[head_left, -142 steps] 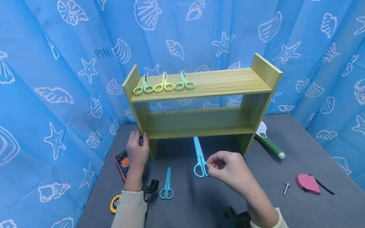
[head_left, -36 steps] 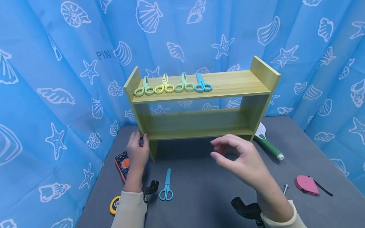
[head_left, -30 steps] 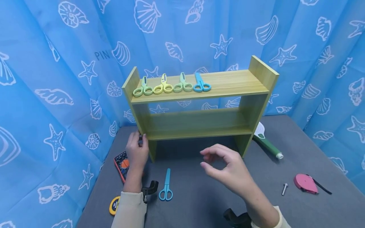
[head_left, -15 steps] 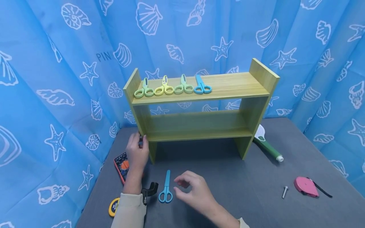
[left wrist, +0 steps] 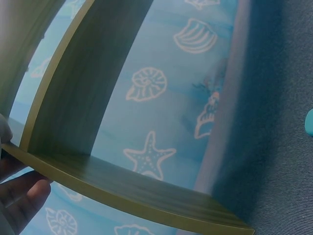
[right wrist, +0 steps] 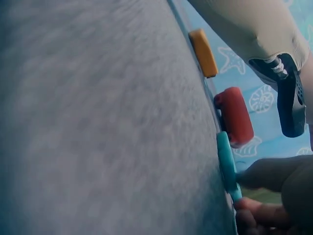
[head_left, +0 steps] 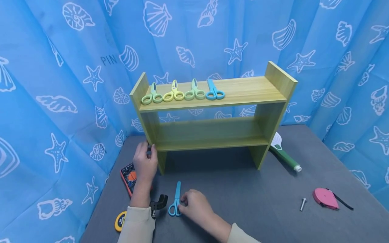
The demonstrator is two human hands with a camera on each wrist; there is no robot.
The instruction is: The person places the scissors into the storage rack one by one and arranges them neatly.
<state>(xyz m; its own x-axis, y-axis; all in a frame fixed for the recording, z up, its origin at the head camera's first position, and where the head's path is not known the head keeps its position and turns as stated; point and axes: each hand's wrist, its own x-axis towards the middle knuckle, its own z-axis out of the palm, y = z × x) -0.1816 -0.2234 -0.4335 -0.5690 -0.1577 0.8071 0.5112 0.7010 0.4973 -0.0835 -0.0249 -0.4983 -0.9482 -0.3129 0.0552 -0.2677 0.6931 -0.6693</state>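
Note:
My left hand [head_left: 145, 163] grips the left side panel of a small wooden shelf [head_left: 212, 147]; in the left wrist view its fingers [left wrist: 29, 198] lie on either side of the panel's edge. On the table, the thumb and fingers of my right hand [head_left: 196, 205] pinch the handle of blue scissors [head_left: 177, 192], whose blades point toward the shelf. The right wrist view has these scissors [right wrist: 226, 159] at the fingertips. Lined up along the top board are green scissors [head_left: 152, 94], yellow scissors [head_left: 174, 91], paler green scissors [head_left: 195, 90] and another blue pair [head_left: 214, 91].
Left of the shelf lie an orange-and-black multimeter [head_left: 130, 177] and a yellow tape measure [head_left: 120, 221]. To the right are a green-handled white tool [head_left: 284, 155], a bolt [head_left: 303, 204] and a pink tape measure [head_left: 326, 198]. A blue shell-print curtain [head_left: 188, 30] hangs behind.
A blue pair of scissors went from my right hand onto the top board. The right hand then moved down and left to the other blue pair. My left hand stayed on the panel.

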